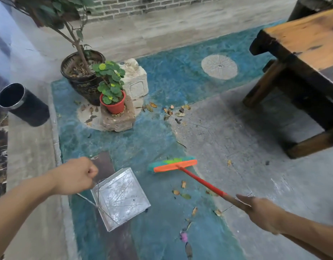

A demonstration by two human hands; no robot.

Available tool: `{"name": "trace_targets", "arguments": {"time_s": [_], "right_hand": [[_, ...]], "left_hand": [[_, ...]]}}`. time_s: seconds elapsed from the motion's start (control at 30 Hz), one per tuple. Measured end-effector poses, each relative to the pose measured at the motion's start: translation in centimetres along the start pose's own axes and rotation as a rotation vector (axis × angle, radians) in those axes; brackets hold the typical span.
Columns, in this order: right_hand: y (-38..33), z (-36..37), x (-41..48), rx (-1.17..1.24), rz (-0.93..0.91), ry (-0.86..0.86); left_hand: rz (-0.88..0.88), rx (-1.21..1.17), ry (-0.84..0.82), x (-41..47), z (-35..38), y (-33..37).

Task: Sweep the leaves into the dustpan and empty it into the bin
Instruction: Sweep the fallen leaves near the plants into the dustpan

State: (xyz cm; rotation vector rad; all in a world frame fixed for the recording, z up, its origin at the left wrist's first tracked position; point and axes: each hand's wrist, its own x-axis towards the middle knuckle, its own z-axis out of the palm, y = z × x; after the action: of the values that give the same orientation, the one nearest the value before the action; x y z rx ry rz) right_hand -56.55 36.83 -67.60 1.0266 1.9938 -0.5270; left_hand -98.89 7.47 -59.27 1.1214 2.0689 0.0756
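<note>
My left hand is balled into a fist around the thin wire handle of the dustpan, a square tray of dull, scratched sheet metal lying flat on the floor. Its low walls show on the left and near sides, so I take its mouth to face away and to the right. My right hand grips the brown wooden end of the broom. The stick turns glossy red farther down and slants up and left to the broom head, an orange plastic bar with green and teal bristles resting on the floor just beyond the pan's far right corner. What matters is this: the near leaves (dry, curled, brown and yellow) lie to the right of the pan and on my side of the bristles, some under the stick itself, so as I judge it the head must be lifted over them and drawn leftward toward the pan. The far leaves lie scattered well beyond the head, beside the red pot on its rough stone block. The bin, a black cylinder with a pale rim, stands far off to the left on the raised ledge, nearer my left hand, the one carrying the pan.
</note>
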Motion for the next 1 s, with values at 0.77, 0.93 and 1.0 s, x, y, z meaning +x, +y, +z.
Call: {"name": "trace_targets", "arguments": {"time_s": [0.77, 0.93, 1.0], "right_hand": [[-3.1, 3.2, -3.1, 0.059, 0.002, -0.170], [-0.5, 4.7, -8.7, 0.296, 0.128, -0.149], [0.2, 4.5, -10.7, 0.459, 0.243, -0.096]], "left_hand": [[0.204, 0.332, -0.159, 10.1, -3.6, 8.9], [0.309, 0.328, -0.137, 12.5, -5.0, 9.0], [0.336, 0.380, -0.096, 13.9, -5.3, 8.5]]}}
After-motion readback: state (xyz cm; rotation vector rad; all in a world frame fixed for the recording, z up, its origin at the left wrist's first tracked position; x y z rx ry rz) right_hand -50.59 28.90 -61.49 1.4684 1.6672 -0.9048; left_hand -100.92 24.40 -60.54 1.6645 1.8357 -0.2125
